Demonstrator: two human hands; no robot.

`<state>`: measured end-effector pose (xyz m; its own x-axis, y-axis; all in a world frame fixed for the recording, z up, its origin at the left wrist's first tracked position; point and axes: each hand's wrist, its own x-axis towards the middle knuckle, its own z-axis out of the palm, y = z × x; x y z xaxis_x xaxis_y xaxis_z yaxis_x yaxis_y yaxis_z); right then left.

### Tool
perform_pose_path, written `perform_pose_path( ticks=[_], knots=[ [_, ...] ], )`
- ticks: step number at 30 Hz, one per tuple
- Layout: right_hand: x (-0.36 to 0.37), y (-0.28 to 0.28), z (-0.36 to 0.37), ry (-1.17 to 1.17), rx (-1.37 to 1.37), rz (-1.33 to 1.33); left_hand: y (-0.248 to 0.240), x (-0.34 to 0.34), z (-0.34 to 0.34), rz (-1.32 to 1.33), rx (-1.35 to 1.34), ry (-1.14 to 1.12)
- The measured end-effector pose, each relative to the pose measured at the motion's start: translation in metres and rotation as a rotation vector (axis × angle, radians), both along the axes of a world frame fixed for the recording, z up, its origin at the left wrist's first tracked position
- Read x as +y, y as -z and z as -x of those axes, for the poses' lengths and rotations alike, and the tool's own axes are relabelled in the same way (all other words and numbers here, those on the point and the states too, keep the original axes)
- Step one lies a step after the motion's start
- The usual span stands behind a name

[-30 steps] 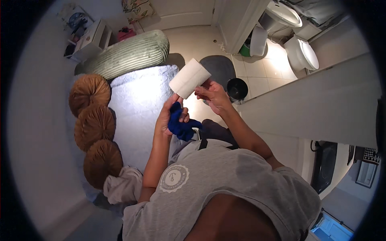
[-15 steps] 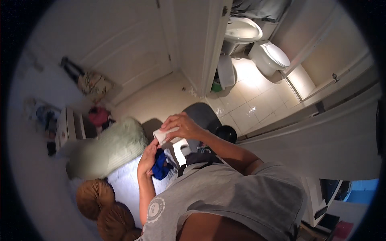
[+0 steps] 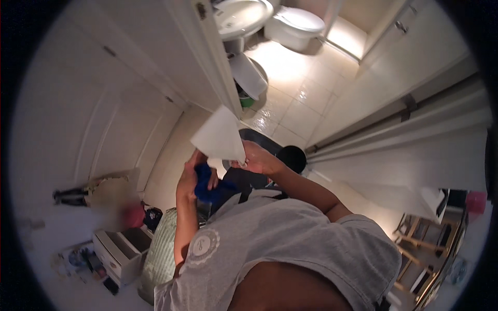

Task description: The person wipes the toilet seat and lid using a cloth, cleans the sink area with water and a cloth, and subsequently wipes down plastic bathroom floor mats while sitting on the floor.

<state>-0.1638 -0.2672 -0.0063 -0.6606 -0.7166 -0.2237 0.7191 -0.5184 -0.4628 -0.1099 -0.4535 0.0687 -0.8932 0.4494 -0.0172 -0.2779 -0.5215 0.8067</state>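
Note:
A white sheet (image 3: pixel 220 136), which looks like a paper towel, is spread in front of me between my two hands. My right hand (image 3: pixel 255 157) pinches its lower right corner. Bunched in my left hand (image 3: pixel 189 179) is a blue cloth (image 3: pixel 208 185), its folds hanging over the palm. The sheet's lower left corner meets the top of that hand; the fingertips there are partly hidden behind the sheet.
Ahead, past a door frame (image 3: pixel 207 52), a bathroom holds a sink (image 3: pixel 244 20), a toilet (image 3: pixel 296 28) and a white bin (image 3: pixel 250 75). A black round object (image 3: pixel 291 158) lies beyond my right wrist. A drawer unit (image 3: pixel 116 254) and green bedding (image 3: pixel 163 243) are at left.
The white sheet, earlier a small folded piece between my hands, is now opened out and larger. My right hand has moved right. The view has turned, bringing wooden frames into sight at right.

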Motion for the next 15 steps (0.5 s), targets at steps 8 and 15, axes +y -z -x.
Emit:
perform_pose_path(
  ticks=[8,15],
  knots=[
    [0.094,-0.019,0.089,0.744,1.126,-1.262,0.008,0.062,0.159,0.958,0.14,0.386],
    [0.132,0.026,0.254,0.428,0.035,0.125,0.02,0.078,0.317,0.421,0.072,0.792]
  ],
)
